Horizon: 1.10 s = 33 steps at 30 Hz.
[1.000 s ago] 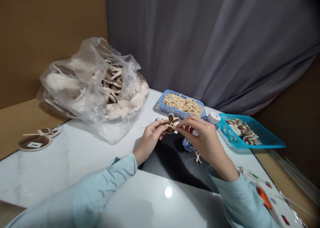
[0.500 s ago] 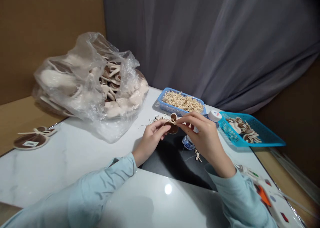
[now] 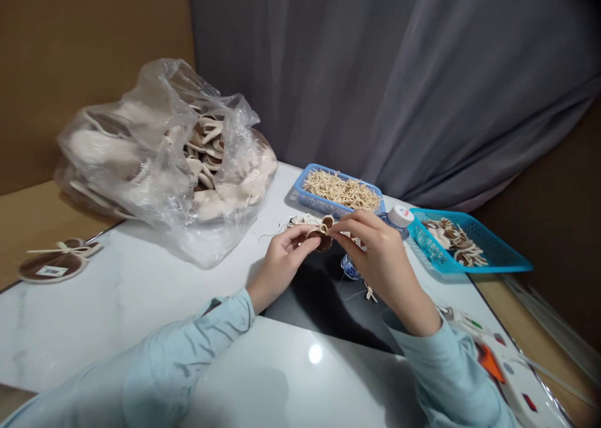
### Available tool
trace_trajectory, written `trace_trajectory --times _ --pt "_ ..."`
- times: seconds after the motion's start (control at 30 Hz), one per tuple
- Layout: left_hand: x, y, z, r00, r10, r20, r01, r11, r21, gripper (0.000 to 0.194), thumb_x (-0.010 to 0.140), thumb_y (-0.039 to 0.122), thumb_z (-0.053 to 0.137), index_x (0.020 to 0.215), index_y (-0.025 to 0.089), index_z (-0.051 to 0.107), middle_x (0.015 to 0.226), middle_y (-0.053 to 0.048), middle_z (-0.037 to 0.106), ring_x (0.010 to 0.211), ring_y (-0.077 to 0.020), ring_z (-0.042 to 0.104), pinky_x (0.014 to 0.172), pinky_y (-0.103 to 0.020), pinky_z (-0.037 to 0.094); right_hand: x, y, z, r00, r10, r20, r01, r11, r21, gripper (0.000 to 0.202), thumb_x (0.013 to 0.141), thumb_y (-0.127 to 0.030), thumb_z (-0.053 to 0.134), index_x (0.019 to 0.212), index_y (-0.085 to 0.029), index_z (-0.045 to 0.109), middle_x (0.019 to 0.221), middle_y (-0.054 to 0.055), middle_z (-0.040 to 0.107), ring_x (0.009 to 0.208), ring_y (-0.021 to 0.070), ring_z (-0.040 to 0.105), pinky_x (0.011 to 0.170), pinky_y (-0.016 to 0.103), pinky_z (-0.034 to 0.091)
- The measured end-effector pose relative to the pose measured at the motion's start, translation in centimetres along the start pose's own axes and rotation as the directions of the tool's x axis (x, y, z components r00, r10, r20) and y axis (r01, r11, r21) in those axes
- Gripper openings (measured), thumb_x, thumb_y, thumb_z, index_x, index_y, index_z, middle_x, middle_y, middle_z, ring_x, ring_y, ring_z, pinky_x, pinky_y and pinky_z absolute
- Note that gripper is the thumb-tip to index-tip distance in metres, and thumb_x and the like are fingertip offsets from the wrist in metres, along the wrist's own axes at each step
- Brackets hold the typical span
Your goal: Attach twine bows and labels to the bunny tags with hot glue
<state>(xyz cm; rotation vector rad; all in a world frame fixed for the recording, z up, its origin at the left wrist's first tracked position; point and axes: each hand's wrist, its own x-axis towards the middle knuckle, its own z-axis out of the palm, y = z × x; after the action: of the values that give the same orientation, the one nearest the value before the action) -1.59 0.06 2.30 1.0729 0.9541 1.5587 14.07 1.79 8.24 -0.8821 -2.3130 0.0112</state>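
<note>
Over the dark mat, my left hand [image 3: 280, 262] pinches a small brown rounded piece with a pale edge [image 3: 323, 243] between thumb and fingers. A cream cord bow [image 3: 323, 229] lies across the narrow part of that piece. My right hand [image 3: 375, 246] is closed, its thumb and fingertips pinching the bow's right side; the exact grip is partly hidden by the fingers. Another cream bow [image 3: 370, 292] lies on the black mat [image 3: 323, 303] below my right hand, with a thin thread near it. Behind my hands is a small pile of pale and dark bits [image 3: 300, 220].
A large plastic bag of brown-and-cream pieces [image 3: 164, 165] stands at left, near a labelled piece with a bow [image 3: 56, 265]. Cream bows fill a blue basket [image 3: 300, 193]. A bottle [image 3: 399, 218], a turquoise basket [image 3: 507, 265] and a power strip [image 3: 511, 371] are at right.
Both hands stay at nearly the same place, still gripping the brown piece and its bow. The view has shifted slightly, so the surroundings sit a little further left.
</note>
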Motion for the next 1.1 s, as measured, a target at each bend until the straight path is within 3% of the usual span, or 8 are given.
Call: trace_trajectory --times 0.27,0.73,1.1 --pt "0.1 -0.1 -0.1 0.999 -0.046 -0.013 0.046 0.999 0.004 0.012 0.072 0.027 0.070 0.078 0.017 0.075 0.068 -0.002 0.067 0.054 -0.0122 0.047 0.051 -0.024 0.034 0.0 -0.2 -1.5 0.999 -0.022 -0.042 0.019 0.998 -0.060 0.011 0.093 -0.017 0.056 0.091 -0.020 0.066 0.093 0.006 0.067 0.087 0.0199 0.063 0.075 0.032 0.051" --pt "-0.1 -0.1 0.1 0.999 -0.020 0.030 0.021 0.999 -0.033 0.012 0.073 0.026 0.072 0.081 0.019 0.076 0.069 -0.001 0.065 0.056 -0.0130 0.047 0.051 -0.025 0.032 -0.1 -0.5 -0.2 1.000 -0.012 -0.007 0.011 0.994 -0.108 0.015 0.095 -0.020 0.053 0.088 -0.020 0.067 0.093 0.007 0.067 0.087 0.0205 0.064 0.076 0.033 0.052" --pt "-0.5 -0.8 -0.1 0.990 -0.133 0.038 0.135 0.990 -0.052 0.021 0.075 0.031 0.071 0.092 0.020 0.074 0.085 -0.003 0.068 0.070 -0.0132 0.054 0.054 -0.022 0.034 0.0 -0.4 -0.2 1.000 0.006 0.022 -0.005 0.998 -0.069 0.014 0.094 -0.017 0.054 0.088 -0.018 0.066 0.093 0.007 0.068 0.088 0.0198 0.063 0.079 0.032 0.052"
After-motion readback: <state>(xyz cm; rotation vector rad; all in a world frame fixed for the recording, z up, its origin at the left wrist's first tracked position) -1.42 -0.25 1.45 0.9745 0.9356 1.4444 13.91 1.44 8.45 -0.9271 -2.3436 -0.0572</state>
